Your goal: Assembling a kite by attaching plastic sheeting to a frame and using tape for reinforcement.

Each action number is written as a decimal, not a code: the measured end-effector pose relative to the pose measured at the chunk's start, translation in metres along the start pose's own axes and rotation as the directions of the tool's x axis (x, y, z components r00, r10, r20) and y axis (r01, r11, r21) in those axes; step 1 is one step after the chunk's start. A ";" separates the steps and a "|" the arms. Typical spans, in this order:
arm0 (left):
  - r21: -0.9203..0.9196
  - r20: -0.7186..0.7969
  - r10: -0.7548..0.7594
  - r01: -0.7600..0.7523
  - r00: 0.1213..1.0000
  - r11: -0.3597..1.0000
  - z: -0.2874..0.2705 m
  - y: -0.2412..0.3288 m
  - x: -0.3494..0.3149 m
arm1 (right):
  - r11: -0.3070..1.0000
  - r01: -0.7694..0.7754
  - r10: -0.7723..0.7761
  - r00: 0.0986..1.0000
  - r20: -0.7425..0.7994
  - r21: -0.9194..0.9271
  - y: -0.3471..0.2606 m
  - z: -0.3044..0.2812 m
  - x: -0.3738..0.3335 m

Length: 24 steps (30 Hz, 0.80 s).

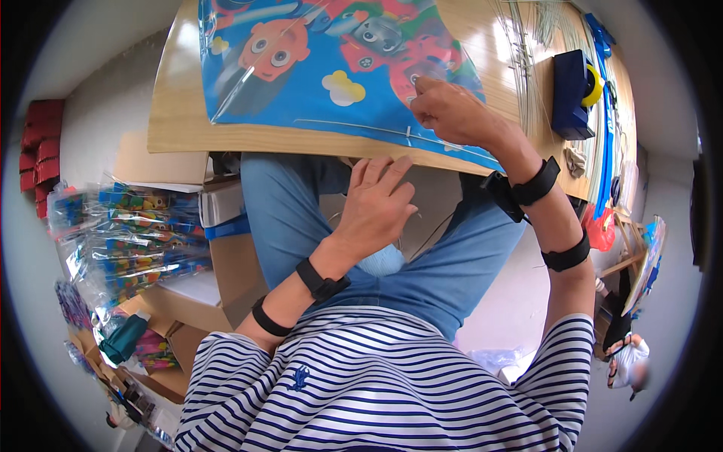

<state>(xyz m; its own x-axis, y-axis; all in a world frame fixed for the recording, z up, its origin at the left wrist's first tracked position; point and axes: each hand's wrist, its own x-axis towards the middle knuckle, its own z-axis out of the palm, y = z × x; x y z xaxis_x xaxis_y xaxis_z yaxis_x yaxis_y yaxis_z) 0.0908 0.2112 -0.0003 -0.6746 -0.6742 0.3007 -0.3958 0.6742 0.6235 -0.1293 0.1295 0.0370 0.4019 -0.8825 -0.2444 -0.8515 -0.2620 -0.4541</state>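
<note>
A blue printed plastic sheet point(286, 102) with cartoon characters lies on the wooden table point(177, 113). Along its near edge runs a thin pale rod point(354, 125), with a short white cross-piece near the right part. Over the sheet's right side is my right hand point(456, 113), its fingers curled together in a pinch. Whatever they may hold is hidden. My left hand point(376, 207) hovers above my lap at the table's near edge, palm down. Its fingers are loosely stretched with the thumb apart, and nothing shows in them.
On the table's right stand a dark blue tape dispenser point(570, 94) with yellow tape and many thin pale rods point(522, 68). A blue strap point(607, 151) hangs there. At left, an open carton point(233, 267) adjoins plastic-wrapped colourful packs point(143, 233). Another person point(629, 361) is far right.
</note>
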 end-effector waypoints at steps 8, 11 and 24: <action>-0.014 0.019 -0.002 0.002 1.000 1.000 0.010 -0.004 0.009 | 0.996 0.059 -0.056 0.997 0.052 -0.068 0.005 0.008 0.013; -0.026 0.023 0.002 -0.002 1.000 1.000 0.013 -0.005 0.011 | 0.994 0.072 -0.066 0.995 0.070 -0.080 0.006 0.009 0.014; 0.014 0.032 0.011 -0.012 0.999 1.000 0.020 -0.015 0.019 | 0.996 0.048 -0.043 0.997 0.060 -0.081 0.006 0.013 0.015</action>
<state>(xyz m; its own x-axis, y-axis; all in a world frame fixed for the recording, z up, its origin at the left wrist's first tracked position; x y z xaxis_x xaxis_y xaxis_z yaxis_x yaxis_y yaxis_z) 0.0713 0.1940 -0.0182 -0.6987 -0.6565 0.2842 -0.3966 0.6861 0.6099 -0.1237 0.1196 0.0196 0.4577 -0.8454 -0.2752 -0.8557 -0.3348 -0.3945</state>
